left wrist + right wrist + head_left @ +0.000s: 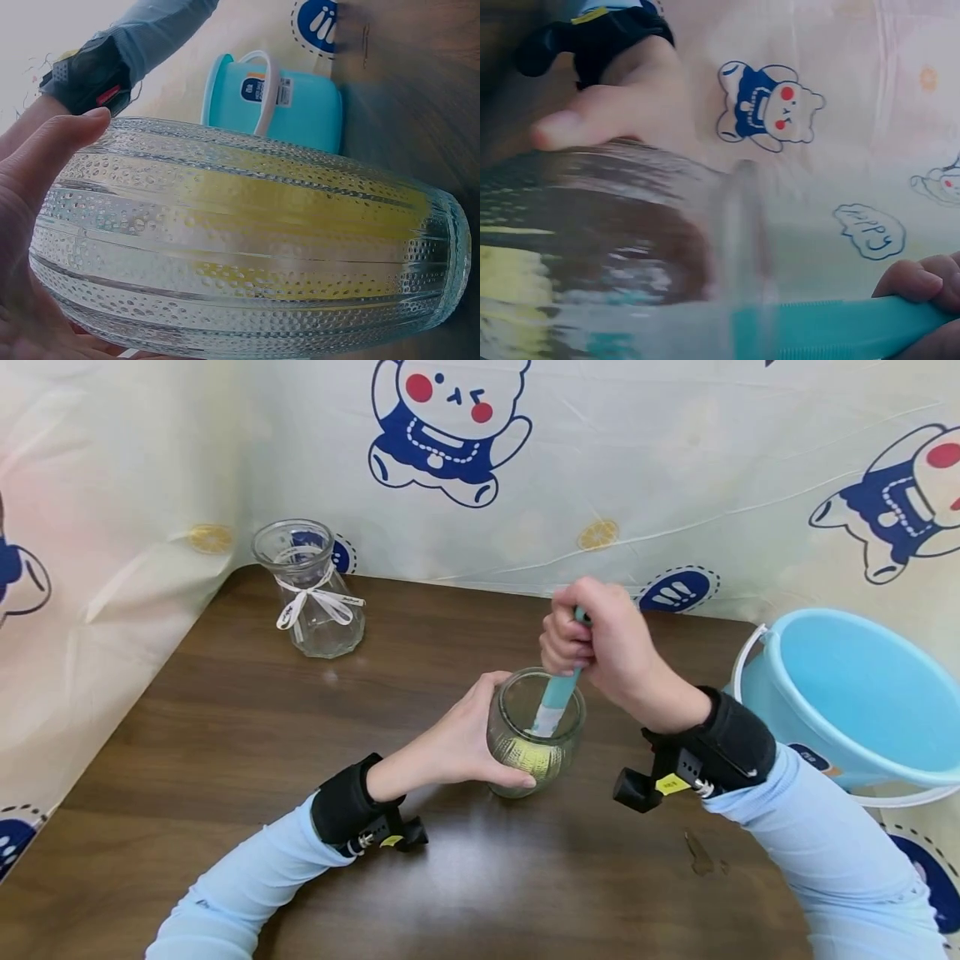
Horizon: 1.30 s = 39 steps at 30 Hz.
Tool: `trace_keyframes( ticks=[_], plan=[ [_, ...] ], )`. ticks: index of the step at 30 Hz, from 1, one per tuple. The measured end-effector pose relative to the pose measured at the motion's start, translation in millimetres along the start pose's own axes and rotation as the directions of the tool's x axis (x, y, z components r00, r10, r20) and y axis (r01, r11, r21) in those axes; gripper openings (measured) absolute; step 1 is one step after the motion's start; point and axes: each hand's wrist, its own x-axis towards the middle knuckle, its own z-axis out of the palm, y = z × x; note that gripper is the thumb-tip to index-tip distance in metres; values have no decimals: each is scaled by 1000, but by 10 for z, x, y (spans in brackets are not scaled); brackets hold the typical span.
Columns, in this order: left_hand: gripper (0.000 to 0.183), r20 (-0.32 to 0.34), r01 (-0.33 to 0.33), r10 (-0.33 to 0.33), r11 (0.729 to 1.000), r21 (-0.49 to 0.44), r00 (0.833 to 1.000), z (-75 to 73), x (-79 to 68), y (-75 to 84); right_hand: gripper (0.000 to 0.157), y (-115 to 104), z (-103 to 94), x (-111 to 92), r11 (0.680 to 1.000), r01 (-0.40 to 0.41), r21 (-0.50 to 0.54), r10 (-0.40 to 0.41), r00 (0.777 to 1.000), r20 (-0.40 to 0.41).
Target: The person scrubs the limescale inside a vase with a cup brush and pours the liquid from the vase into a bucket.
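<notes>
A ribbed, dotted glass jar stands upright on the table, gripped from its left side by my left hand. The thumb lies along the near side; the other fingers go round the far side and are partly hidden. My right hand is closed in a fist round the teal handle of a sponge brush, which slants down through the jar's mouth. Through the glass, its yellow sponge head shows near the bottom in the left wrist view. The right wrist view has the handle leaving the rim.
An empty clear glass vase with a white ribbon bow stands at the back left of the brown table. On the right is a light blue bucket with a white handle. A small wet spot lies near the right forearm. Patterned cloth hangs behind.
</notes>
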Motion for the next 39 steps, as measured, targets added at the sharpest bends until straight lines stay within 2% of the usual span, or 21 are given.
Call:
trace_keyframes(
  ticks=[5, 9, 14, 19, 27, 35, 39],
  plan=[
    [101, 7, 13, -13, 1000, 3, 1000, 11, -3, 17, 43, -309, -45, 25, 995, 4, 98, -3, 1000, -13],
    [101, 17, 35, -35, 999, 4, 999, 1, -9, 21, 45, -547, -118, 109, 975, -16, 222, 28, 998, -50],
    [102, 19, 33, -33, 999, 2, 999, -8, 4, 10, 44, -650, -187, 184, 955, -24, 294, 61, 991, -119],
    [102, 22, 29, -29, 1000, 9, 999, -4, 11, 10, 43, -650, -210, 166, 943, -5, 333, 60, 986, -155],
    [102, 4, 16, -16, 1000, 12, 1000, 2, 5, 12, 42, -584, -160, 118, 930, -13, 367, 55, 993, -104],
    [102, 2, 20, -20, 1000, 18, 1000, -7, 8, 14, 42, -393, -51, 28, 948, 17, 316, 5, 998, -67],
    [102, 4, 20, -20, 1000, 16, 1000, -6, 0, 19, 41, -220, -32, -11, 973, 31, 227, -6, 994, -108]
  ],
)
